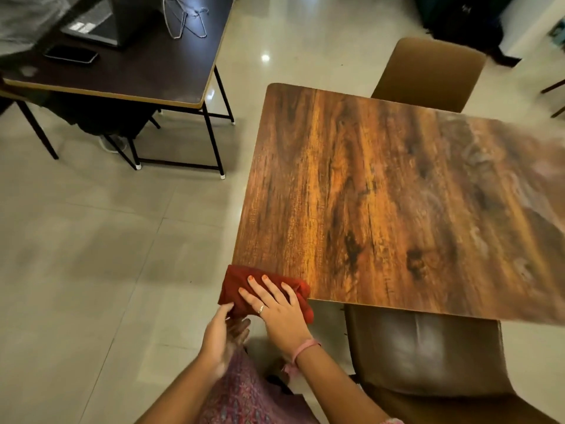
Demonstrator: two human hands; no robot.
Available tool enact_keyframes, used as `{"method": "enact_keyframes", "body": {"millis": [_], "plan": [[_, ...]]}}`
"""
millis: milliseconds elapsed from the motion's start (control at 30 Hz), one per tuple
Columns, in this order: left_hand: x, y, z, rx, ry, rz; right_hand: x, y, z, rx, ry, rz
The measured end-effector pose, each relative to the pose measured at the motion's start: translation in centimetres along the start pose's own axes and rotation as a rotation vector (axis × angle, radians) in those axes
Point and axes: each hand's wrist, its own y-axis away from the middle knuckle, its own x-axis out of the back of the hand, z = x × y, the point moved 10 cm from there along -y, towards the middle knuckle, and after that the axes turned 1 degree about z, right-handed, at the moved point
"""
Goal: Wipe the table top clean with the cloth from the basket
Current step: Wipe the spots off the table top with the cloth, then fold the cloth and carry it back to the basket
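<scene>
A folded red cloth lies over the near left corner of the wooden table top, partly hanging past the edge. My right hand presses flat on the cloth with fingers spread. My left hand is cupped just below the table corner, palm up, its thumb touching the cloth's lower edge. Dusty smears show on the right part of the table top. No basket is in view.
A brown leather chair stands tucked at the near side, and another brown chair at the far side. A dark desk with a phone and laptop stands at the upper left. Tiled floor lies to the left.
</scene>
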Motion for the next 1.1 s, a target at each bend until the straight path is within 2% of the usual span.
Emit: {"method": "enact_keyframes", "body": {"millis": [100,200,267,433,533,767,933,1100], "plan": [[-0.3,1.0,-1.9,0.134,0.086,-0.105,-0.1,1.9,0.3,-0.085,0.014,-0.017],[-0.6,1.7,-2.7,0.207,0.073,-0.193,-1.3,3.9,1.0,-0.239,-0.239,-0.086],[-1.3,2.0,-3.1,0.227,0.018,-0.26,-1.2,5.2,1.7,-0.394,-0.467,-0.041],[-4.2,3.5,-3.1,0.107,-0.365,-0.481,-0.1,10.1,1.9,-0.777,-1.204,0.261],[-6.1,5.6,-3.8,0.012,-0.602,-0.623,-0.7,13.6,0.3,-0.921,-1.506,0.486],[-6.3,12.2,-10.5,0.012,-1.148,-0.881,-2.6,23.4,-4.7,-1.134,-1.76,0.887],[-6.9,18.5,-18.2,0.098,-1.4,-1.115,-5.2,32.1,-7.5,-1.304,-1.84,1.314],[-5.7,24.3,-26.0,0.213,-1.56,-1.331,-7.6,40.4,-10.4,-1.365,-1.925,1.765]]}}
